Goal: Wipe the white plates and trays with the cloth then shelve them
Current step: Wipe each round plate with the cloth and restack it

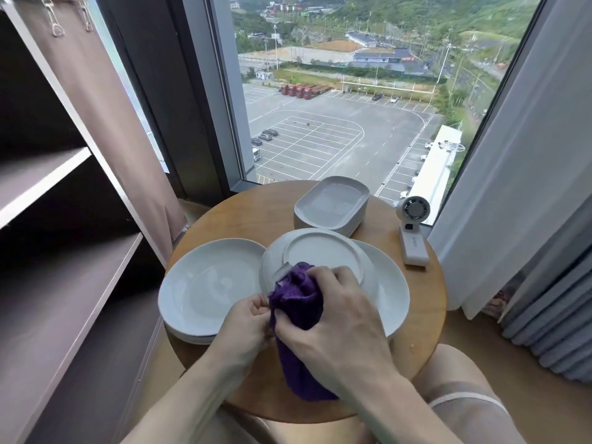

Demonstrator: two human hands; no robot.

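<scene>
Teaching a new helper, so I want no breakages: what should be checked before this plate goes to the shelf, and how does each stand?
1. Right hand has a firm grip on the purple cloth: ok.
2. Left hand has a grip on the upturned plate: cannot tell, cloth hides it.
3. Underside wiped all over: cannot tell.
4. Left plate stack fully on the table: not ok, rim seems to overhang.
5. Bare shelf board in view: ok.

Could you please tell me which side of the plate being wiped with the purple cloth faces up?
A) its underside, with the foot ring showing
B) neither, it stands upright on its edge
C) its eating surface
A: the plate under the purple cloth shows its raised circular foot ring on top.
</scene>
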